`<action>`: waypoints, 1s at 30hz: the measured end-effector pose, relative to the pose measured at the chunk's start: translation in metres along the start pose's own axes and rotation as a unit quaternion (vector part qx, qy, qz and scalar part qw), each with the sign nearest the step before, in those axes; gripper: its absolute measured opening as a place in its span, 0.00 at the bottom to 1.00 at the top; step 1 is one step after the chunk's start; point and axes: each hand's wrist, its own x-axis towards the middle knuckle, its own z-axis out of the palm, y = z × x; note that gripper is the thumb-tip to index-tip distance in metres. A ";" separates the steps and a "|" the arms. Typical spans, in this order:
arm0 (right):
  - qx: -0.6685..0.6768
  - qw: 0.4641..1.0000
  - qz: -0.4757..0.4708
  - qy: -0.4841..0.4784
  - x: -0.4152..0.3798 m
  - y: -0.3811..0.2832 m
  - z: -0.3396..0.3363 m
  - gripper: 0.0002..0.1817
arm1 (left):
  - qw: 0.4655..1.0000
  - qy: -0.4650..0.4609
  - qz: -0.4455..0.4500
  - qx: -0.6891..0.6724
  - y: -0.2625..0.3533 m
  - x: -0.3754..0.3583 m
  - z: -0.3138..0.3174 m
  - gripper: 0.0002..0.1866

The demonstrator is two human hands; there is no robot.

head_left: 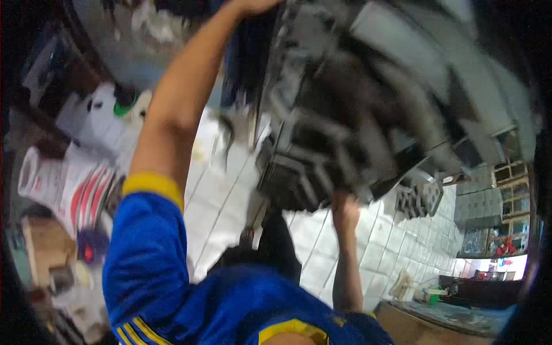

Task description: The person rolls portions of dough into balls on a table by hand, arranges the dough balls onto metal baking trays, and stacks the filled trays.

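Observation:
A large dark object (322, 126) with grey bars and slots, smeared by motion, fills the upper middle of the head view. At its lower edge, my right hand (345, 214) is closed, fingers curled against it. My left arm stretches up along the object's left side. Only part of my left hand (253, 4) shows at the top edge, near the object's upper end, and its fingers are hidden.
White sacks with red print (72, 187) and a wooden box (49, 247) lie on the left. Pale floor tiles (215, 187) extend below. To the right are a holed grey piece (425, 198), grey drawers (478, 207) and a worktop (460, 316).

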 end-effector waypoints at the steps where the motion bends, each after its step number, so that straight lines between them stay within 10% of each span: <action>1: -0.003 1.000 -0.002 0.004 -0.029 0.001 0.009 0.19 | 0.993 0.122 -0.004 0.010 0.030 -0.020 0.003 0.45; 5: 0.065 0.997 0.033 -0.040 -0.044 -0.058 -0.048 0.09 | 0.911 0.303 -0.111 -0.256 0.113 -0.043 -0.017 0.36; 11: 0.094 0.993 0.053 -0.035 -0.044 -0.086 -0.074 0.13 | 0.914 0.302 0.111 -0.247 0.271 -0.042 -0.083 0.33; 13: -0.004 0.968 0.049 -0.246 -0.062 -0.068 -0.070 0.18 | 0.922 0.298 0.193 -0.155 0.331 -0.052 -0.100 0.33; 15: 0.011 0.936 -0.164 -0.310 -0.052 -0.061 -0.150 0.26 | 0.910 0.309 0.259 -0.099 0.375 -0.056 -0.121 0.34; 18: 0.328 0.823 -0.157 -0.436 0.027 -0.126 -0.396 0.29 | 0.890 0.319 0.327 0.000 0.425 -0.066 -0.163 0.33; 20: 0.177 0.974 -0.119 -0.082 0.055 -0.161 -0.538 0.25 | 0.879 0.325 0.346 0.044 0.453 -0.086 -0.182 0.33; 22: -0.122 0.910 -0.209 0.338 0.120 -0.157 -0.604 0.28 | 0.871 0.332 0.356 0.061 0.466 -0.114 -0.187 0.34; 26: -0.360 0.834 -0.212 0.361 0.248 -0.110 -0.715 0.48 | 0.896 0.314 0.309 -0.045 0.465 -0.232 -0.152 0.36; 30: -0.321 0.934 0.010 0.156 0.289 -0.056 -0.762 0.57 | 0.945 0.284 0.090 -0.136 0.436 -0.410 -0.052 0.31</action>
